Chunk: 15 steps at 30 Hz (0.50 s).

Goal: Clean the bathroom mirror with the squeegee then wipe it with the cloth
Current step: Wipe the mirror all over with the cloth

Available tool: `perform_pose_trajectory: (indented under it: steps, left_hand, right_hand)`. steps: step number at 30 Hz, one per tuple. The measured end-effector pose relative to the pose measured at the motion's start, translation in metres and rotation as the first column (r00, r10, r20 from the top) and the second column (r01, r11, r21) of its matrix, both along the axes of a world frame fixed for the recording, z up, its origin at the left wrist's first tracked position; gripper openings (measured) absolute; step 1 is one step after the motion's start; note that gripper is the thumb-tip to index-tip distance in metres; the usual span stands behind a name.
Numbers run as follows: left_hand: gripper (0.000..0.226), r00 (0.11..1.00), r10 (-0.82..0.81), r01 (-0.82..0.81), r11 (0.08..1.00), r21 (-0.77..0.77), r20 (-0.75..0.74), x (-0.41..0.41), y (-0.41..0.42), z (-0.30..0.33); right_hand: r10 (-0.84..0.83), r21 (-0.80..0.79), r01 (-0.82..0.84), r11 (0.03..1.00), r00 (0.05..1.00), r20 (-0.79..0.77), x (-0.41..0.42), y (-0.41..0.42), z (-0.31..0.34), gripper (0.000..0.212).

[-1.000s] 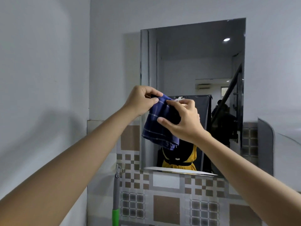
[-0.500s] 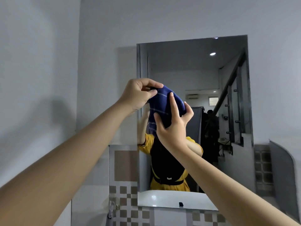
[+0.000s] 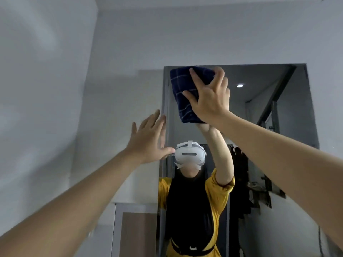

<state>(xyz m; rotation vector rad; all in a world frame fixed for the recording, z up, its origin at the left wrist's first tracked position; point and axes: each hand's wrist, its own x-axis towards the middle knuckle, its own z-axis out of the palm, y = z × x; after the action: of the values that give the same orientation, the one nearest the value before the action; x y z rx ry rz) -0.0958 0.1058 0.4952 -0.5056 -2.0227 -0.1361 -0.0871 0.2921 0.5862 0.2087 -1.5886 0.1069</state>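
In the head view, the change from half a second earlier was plain. Then both hands had been bunching the cloth in front of the mirror at mid height; now the left hand [image 3: 148, 140] had let go and hung open in the middle left of the frame, fingers spread, over the wall just beside the mirror's left edge and grasping nothing. The right hand [image 3: 209, 98] alone carried the cloth [image 3: 182, 91], folded into a dark blue pad with pale lines, and pressed it flat with an open palm and splayed fingers against the top left corner of the mirror [image 3: 278, 112], in the upper centre of the frame. The camera had also tilted upward, so the tiles and ledge below the mirror had dropped out of sight.

This read as the folding being finished and the wiping just beginning at the glass's top corner. No squeegee showed anywhere in the frame, which suggested that the squeegee pass was already done, though the frame could not prove it. Nearly all of the glass lay below and to the right of the cloth, seemingly not yet wiped.

No container of any kind was in sight: no bucket, basin or bottle, only the wall, the mirror and its reflection of the person.
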Motion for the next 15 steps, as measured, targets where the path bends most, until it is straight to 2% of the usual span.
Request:
perform_pose_trajectory:
  steps: [2,4,9,11,15]
  left_hand:
    - [0.111,0.999,0.037,-0.036,0.998,-0.053,0.01,-0.01,-0.006,-0.005]
    - [0.112,0.999,0.046,-0.046,0.997,-0.066,-0.012,-0.015,-0.009,-0.007]
    - [0.112,0.998,0.06,-0.063,0.993,-0.096,-0.03,-0.02,-0.011,-0.006]
    - [0.111,0.998,0.057,-0.059,0.994,-0.093,-0.027,-0.021,-0.011,-0.006]
    - [0.109,0.998,0.05,-0.052,0.995,-0.088,-0.025,-0.02,-0.01,-0.007]
  right_hand:
    - [-0.13,0.048,0.129,0.99,0.991,0.022,-0.007,-0.009,0.018,0.063]
    - [-0.178,0.115,0.177,0.977,0.984,-0.003,-0.013,-0.013,0.026,0.061]
    - [-0.065,0.31,0.134,0.941,0.972,-0.224,-0.021,-0.017,0.017,0.033]
    - [-0.053,0.325,0.111,0.939,0.982,-0.183,-0.022,-0.021,0.019,0.031]
    - [-0.024,0.308,0.023,0.951,1.0,-0.003,-0.023,-0.023,0.02,0.041]
